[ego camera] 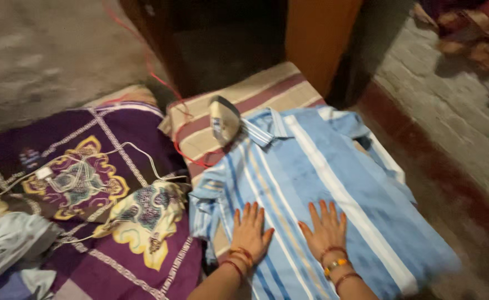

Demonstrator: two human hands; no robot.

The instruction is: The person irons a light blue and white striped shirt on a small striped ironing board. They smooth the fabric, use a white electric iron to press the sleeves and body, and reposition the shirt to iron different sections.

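Red and orange bangles (333, 260) on both wrists

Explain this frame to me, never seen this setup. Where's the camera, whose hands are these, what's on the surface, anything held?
There is no machine here. A person wears one camera on the head, and it looks down at that person's own two bare hands. That is the only view.

The left hand and right hand lie flat, palms down, fingers spread, side by side on a blue striped shirt. Both wrists wear bangles. Neither hand holds anything; they only press on the cloth.

The shirt is spread over a striped pad on the floor. An electric iron rests at the shirt's collar, apart from both hands, with a red cord trailing from it. To the left lies a purple patterned cloth with a white cable across it.
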